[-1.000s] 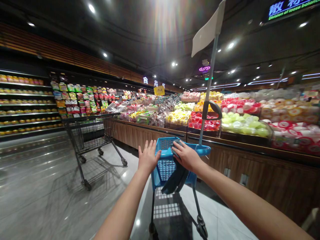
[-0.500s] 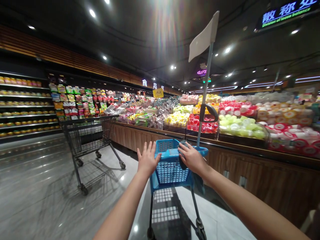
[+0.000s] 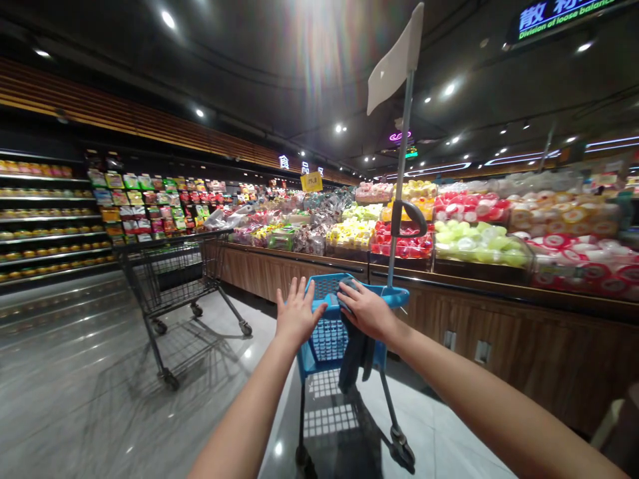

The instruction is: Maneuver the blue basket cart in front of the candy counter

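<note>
A small blue shopping cart with a basket of plastic mesh stands in front of me. My left hand lies palm down at the left of its handle, fingers spread and holding nothing. Over the handle's middle, my right hand has its fingers curled on a dark blue-grey cloth. The cloth hangs down in front of the basket; its exact kind is unclear. A pole with a pale flag and a dark hooked grip rises from the handle's right side.
An unattended metal shopping cart stands on the left. Ahead and to the right runs a wood-fronted counter heaped with packaged sweets and jelly cups. Stocked shelves line the left wall. Shiny tile floor extends between them.
My right hand has slid left along the handle toward my left hand. The dark cloth has shifted left with it and hangs in front of the basket. My left hand stays spread.
</note>
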Demonstrator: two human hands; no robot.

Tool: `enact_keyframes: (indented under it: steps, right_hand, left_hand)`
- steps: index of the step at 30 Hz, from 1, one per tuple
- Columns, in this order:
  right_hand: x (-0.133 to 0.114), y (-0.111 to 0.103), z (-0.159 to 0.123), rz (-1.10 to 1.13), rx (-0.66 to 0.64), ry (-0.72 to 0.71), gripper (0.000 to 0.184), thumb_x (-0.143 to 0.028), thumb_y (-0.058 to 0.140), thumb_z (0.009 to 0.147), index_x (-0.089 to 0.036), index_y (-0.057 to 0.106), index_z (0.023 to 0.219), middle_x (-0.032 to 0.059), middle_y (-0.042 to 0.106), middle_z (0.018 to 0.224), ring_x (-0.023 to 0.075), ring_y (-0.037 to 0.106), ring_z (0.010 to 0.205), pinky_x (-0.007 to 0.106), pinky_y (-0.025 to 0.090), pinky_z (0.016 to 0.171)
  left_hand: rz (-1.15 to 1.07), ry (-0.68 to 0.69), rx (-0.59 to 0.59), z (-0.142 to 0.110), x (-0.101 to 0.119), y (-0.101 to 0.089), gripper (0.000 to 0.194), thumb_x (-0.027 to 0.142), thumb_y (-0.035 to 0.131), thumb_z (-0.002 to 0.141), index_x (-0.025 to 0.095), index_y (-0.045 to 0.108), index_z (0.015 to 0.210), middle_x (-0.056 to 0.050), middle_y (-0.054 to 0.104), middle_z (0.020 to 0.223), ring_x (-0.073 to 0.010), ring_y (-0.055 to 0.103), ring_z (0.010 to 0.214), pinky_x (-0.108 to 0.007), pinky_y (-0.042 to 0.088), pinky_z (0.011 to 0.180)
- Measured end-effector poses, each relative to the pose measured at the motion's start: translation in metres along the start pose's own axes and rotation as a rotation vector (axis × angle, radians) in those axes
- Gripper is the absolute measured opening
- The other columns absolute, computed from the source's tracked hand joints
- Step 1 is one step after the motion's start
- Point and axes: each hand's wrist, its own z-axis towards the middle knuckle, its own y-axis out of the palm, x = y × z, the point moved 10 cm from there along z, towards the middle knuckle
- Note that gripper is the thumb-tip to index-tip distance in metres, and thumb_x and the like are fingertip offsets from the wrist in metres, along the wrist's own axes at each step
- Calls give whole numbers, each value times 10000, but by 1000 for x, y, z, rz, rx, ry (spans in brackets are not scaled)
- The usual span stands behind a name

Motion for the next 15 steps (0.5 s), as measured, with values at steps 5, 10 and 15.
enact_keyframes:
  steps: [5, 10, 15]
  right_hand:
    - [15, -8, -13, -16, -9, 43, 358, -271, 511, 943, -190, 598, 1281, 89, 515, 1412, 286, 435, 1322, 438, 455, 1054]
    - [39, -7, -31, -78, -30, 79, 362, -265, 496, 949, -174, 599, 1283, 110, 503, 1419, 285, 490, 1267, 440, 473, 1029]
    - [86, -2, -63, -102, -82, 173, 360, -286, 489, 950, -235, 594, 1290, 60, 518, 1412, 267, 488, 1275, 432, 497, 1001]
  left_hand:
    - [-13, -8, -7, 0, -2, 0, 694, 636, 208, 952, 235, 243, 1518, -71, 248, 1582, -292, 134, 1476, -638, 126, 1133]
    - [-13, -23, 2, 0, -6, 2, 693, 639, 180, 952, 243, 249, 1518, -67, 254, 1580, -291, 136, 1475, -627, 141, 1135]
    - [-22, -25, -5, 2, -9, 5, 687, 621, 184, 962, 215, 283, 1507, -81, 267, 1574, -286, 145, 1474, -627, 128, 1137]
